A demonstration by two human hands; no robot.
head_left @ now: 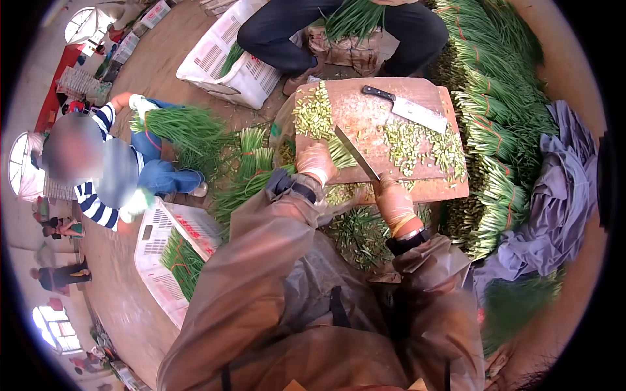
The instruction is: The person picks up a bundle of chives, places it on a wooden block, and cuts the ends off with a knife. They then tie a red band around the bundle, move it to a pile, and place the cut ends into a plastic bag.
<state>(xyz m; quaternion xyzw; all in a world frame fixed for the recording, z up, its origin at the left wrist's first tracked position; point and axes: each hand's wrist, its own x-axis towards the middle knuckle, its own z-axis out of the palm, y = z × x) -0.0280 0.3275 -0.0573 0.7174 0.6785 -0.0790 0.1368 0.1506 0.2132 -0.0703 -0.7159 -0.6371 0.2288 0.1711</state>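
Observation:
My left hand [316, 162], in a thin clear glove, is closed around a bunch of garlic scapes [342, 155] and presses it on the wooden chopping board [352, 111]. My right hand [395, 203], gloved too, grips a knife [357, 155] by its handle. Its blade slants up and left, right beside the cut ends of the bunch. Short cut pieces [313, 114] lie at the board's far left, and more are scattered on its right half. A second knife [418, 115] with a black handle rests near the far right corner.
Bundled garlic scapes [486, 130] are piled high along the right. White plastic crates [228, 85] stand at left. A person [342, 26] sits across the board holding green stalks. Another, in a striped shirt [98, 202], holds a bundle at left. Purple cloth [554, 195] lies at right.

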